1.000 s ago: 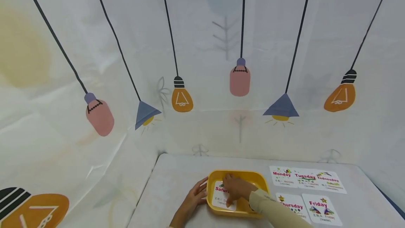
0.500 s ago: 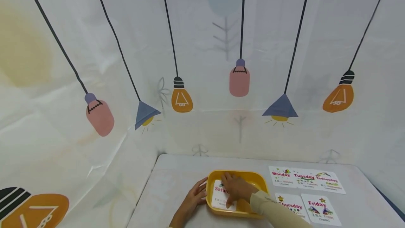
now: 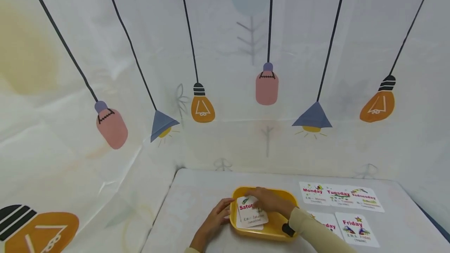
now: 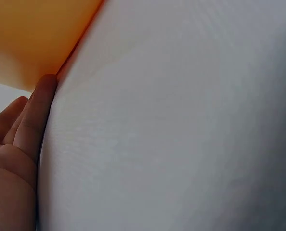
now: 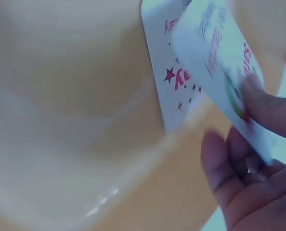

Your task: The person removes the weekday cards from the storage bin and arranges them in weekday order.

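Observation:
A yellow plastic tray [image 3: 277, 230] sits near the table's front. Inside it, my right hand [image 3: 270, 200] pinches a white "Saturday" card [image 3: 254, 214] between thumb and fingers. In the right wrist view the Saturday card [image 5: 215, 57] is tilted up off another card [image 5: 168, 86], which has red lettering and stars and lies in the tray's corner. My left hand [image 3: 213, 221] rests along the tray's left side, fingers loosely extended. The left wrist view shows the fingertips of the left hand [image 4: 20, 144] at the orange-yellow tray wall [image 4: 42, 33].
To the tray's right, Monday [image 3: 314, 198], Tuesday [image 3: 338, 200] and Wednesday [image 3: 366, 202] cards lie in a row. A partly hidden card [image 3: 328, 225] and a Friday card [image 3: 356, 231] lie nearer. A wall sheet printed with lamps [image 3: 225, 143] stands behind the white table [image 3: 200, 190].
My right hand has lifted the Saturday card from its flat place in the tray, exposing another card beneath. The left hand has stayed at the tray's side.

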Motion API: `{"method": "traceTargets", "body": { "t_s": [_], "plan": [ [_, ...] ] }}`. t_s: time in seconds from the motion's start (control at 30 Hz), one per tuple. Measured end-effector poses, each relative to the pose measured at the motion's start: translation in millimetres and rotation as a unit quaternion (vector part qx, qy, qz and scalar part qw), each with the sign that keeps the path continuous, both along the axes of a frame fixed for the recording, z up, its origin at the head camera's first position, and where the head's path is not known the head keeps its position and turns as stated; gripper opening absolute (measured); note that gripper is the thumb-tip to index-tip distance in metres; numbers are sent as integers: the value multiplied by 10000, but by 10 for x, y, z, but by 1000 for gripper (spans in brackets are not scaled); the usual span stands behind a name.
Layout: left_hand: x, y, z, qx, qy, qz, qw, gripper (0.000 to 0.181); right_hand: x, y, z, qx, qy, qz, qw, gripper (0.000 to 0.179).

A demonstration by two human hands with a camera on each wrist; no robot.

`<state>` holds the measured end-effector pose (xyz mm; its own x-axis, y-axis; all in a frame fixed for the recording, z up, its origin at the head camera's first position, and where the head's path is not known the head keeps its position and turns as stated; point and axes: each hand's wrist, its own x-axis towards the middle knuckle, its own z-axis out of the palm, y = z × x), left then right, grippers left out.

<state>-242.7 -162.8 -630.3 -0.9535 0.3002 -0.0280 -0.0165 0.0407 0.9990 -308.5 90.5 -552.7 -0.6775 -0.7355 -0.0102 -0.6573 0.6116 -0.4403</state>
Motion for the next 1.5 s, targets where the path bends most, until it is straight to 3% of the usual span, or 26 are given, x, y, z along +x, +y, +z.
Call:
{"method": "traceTargets", "body": {
  "t_s": [0.17, 0.33, 0.57, 0.67, 0.83, 0.97, 1.17, 1.33, 1.4, 1.5],
  "plan": [
    [20, 14, 38, -104, -161, 159, 9997, 42, -41, 192, 5, -885, -473, 15, 9950, 38],
    [25, 18, 23, -163, -181, 219, 9995, 43, -68, 398, -24, -1831, -1014, -411, 9770, 29],
    [-14, 30, 11, -117, -54, 134, 9998, 43, -15, 692, 87, -2211, -1692, -1273, 9520, 46],
    [-21, 34, -2, -58, -29, 91, 9999, 43, 49, 833, 108, -2419, -2012, -1590, 9358, 54],
    [-15, 38, 2, 151, -84, 50, 9998, 46, 148, 1119, 77, -2759, -2114, -2199, 9115, 47],
    [5, 24, 7, 214, -60, 160, 9996, 47, 195, 1388, 56, -2834, -1912, -2570, 9039, 45],
    [25, -8, 16, 204, -132, 223, 9995, 47, 275, 1876, -22, -2530, -1833, -3193, 8947, 52],
    [13, -8, 10, 145, -81, 272, 9995, 46, 347, 2297, -125, -2704, -2117, -3662, 8649, 55],
    [10, -7, 3, 153, -101, 229, 9996, 46, 391, 2443, -164, -2882, -2257, -3876, 8460, 54],
    [-1, -6, -3, 144, -185, 200, 9995, 46, 455, 2626, -208, -2897, -2304, -4131, 8320, 54]
  ]
}}
